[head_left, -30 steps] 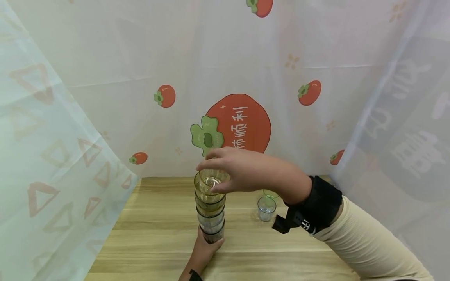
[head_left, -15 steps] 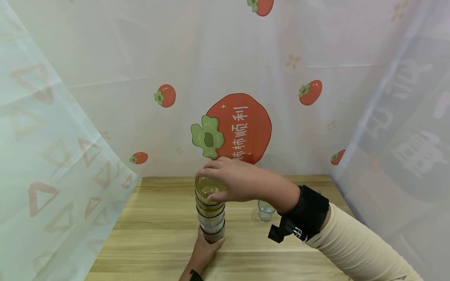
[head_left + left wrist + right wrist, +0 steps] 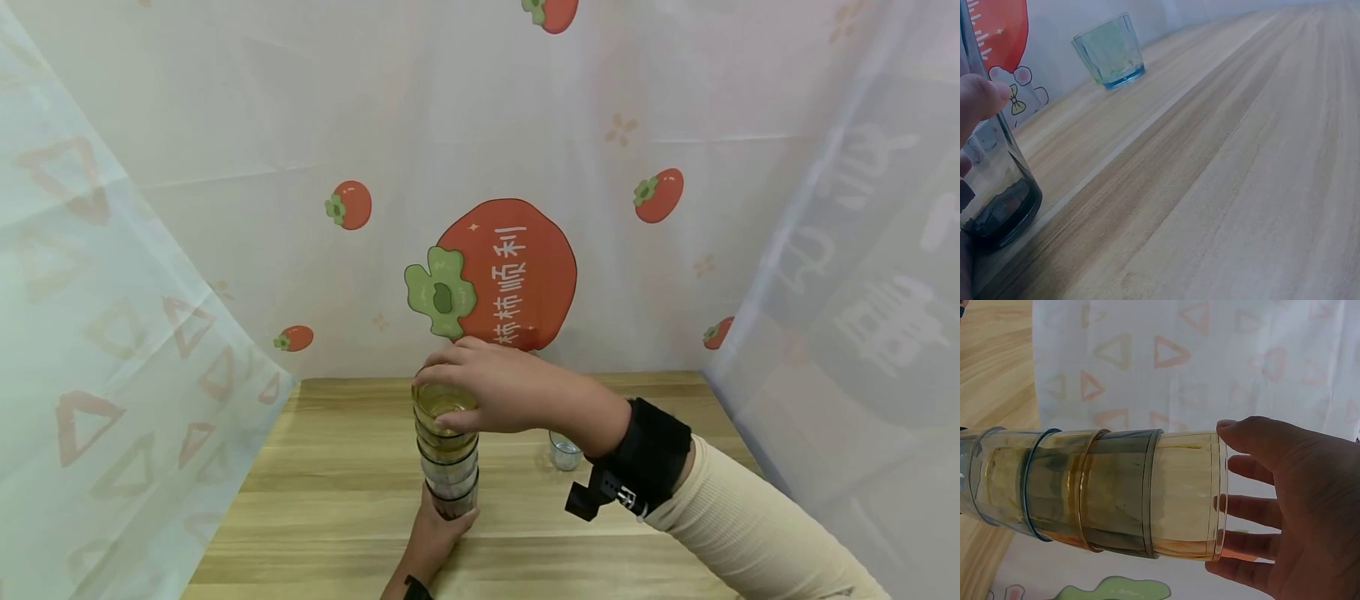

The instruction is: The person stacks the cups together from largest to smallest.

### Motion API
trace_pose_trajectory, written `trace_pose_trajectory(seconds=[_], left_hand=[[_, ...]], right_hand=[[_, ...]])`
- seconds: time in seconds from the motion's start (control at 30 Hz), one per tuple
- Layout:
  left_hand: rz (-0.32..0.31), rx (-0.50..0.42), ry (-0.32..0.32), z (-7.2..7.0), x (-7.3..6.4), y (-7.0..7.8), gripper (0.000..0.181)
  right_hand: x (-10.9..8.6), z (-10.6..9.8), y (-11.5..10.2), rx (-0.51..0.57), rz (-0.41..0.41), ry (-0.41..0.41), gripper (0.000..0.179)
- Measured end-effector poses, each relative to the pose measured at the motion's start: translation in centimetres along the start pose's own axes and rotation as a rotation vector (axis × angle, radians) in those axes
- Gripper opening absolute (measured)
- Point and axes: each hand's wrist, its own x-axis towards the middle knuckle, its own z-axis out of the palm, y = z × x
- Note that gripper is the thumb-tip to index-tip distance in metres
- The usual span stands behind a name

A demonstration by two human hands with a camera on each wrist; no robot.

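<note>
A tall stack of nested tinted glasses (image 3: pixel 448 471) stands upright on the wooden table in the head view. My left hand (image 3: pixel 437 533) grips the lowest glass, whose dark base (image 3: pixel 1007 215) shows in the left wrist view. At the top is a yellow glass (image 3: pixel 1185 494), seated in a grey one below it. My right hand (image 3: pixel 498 387) holds its rim, thumb on one side and fingers on the other, as the right wrist view shows. Parts of the upper rim are hidden behind this hand.
Right of the stack, a small clear glass (image 3: pixel 564 454) stands on the table (image 3: pixel 315 483), partly behind my right forearm. In the left wrist view a greenish tint shows through this glass (image 3: pixel 1113 53). A patterned curtain (image 3: pixel 225 167) encloses the back and sides.
My right hand has come down with the yellow glass, which has sunk into the top of the stack; over the last half second the hand has barely moved. My left hand has stayed put.
</note>
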Motion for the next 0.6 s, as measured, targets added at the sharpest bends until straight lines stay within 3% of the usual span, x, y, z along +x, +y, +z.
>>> trace_pose_trajectory(seconds=[0.33,0.6], left_hand=[[-0.004,0.053,0.006,-0.1,0.0,0.0,0.108],[-0.051,0.061,0.012,0.0,-0.1,0.3,0.112]], right_hand=[[0.8,0.2,0.4,-0.005,-0.001,-0.002,0.047],[-0.3,1.0,2.8,0.189,0.120,0.028,0.060]])
